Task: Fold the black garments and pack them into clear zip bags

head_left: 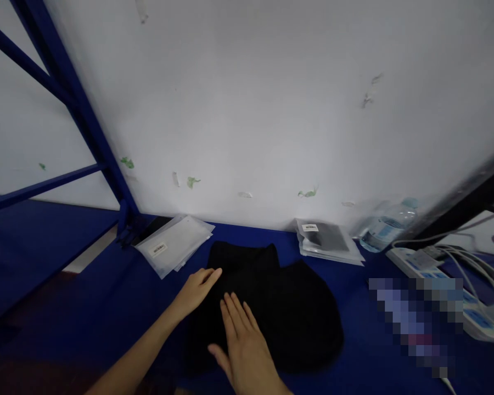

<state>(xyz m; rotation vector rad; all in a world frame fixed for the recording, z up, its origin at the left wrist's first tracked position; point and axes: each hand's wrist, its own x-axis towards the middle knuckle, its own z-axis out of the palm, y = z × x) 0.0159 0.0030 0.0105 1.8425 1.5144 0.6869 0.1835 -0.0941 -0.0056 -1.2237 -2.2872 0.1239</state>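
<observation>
From where I stand, I see both bare hands at a piece of black fabric [304, 318] spread in overlapping layers on the blue tabletop [148, 307], between the person and the white wall [251, 99]. The right hand [247, 354] lies palm down on the cloth, fingers straight and close together, thumb out to the side, gripping nothing. The left hand [195, 291] is at the fabric's left side, thumb pointing inward over it; I can't tell whether its fingers pinch an edge or only rest there.

It looks to me like a moment of flattening or steadying the layers. From this pose, pressing or smoothing would call for an even, open palm, while lifting or turning a layer would need the right fingers to close on an edge first.

Beyond the fabric, to the left, lie clear zip bags [185, 241] with a barcode label; to the right are labelled plastic bags [331, 241], the top one with something dark inside. A plastic bottle [389, 227] leans near the power strip [409, 260] and its cables
</observation>
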